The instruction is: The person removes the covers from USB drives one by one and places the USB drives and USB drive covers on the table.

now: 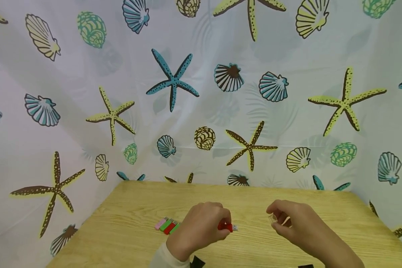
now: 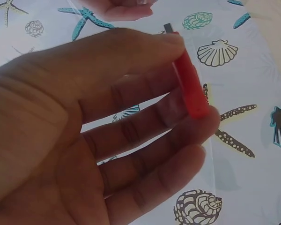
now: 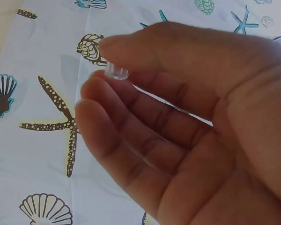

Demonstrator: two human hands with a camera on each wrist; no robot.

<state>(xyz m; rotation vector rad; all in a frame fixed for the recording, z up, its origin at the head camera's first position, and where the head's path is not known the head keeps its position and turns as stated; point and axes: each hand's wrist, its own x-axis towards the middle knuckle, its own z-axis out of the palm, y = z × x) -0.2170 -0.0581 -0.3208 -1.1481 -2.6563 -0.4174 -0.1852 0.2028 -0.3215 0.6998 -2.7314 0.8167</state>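
Observation:
Between the thumb and fingers of my left hand (image 1: 202,227) is a red USB stick (image 1: 228,226), its metal plug bare and pointing right in the head view. The left wrist view shows the same red USB stick (image 2: 191,89) pinched by the thumb, plug end up. My right hand (image 1: 296,223) pinches a small clear cap (image 1: 272,218) between thumb and fingertips. In the right wrist view the clear cap (image 3: 116,71) is partly hidden by the thumb. The hands are apart, both above the wooden table (image 1: 248,249).
Several USB sticks lie side by side left of my left hand: a pink one (image 1: 160,223), a red one (image 1: 169,227) and green ones (image 1: 165,225), partly hidden by the hand. A cloth (image 1: 194,108) printed with shells and starfish hangs behind and beside the table.

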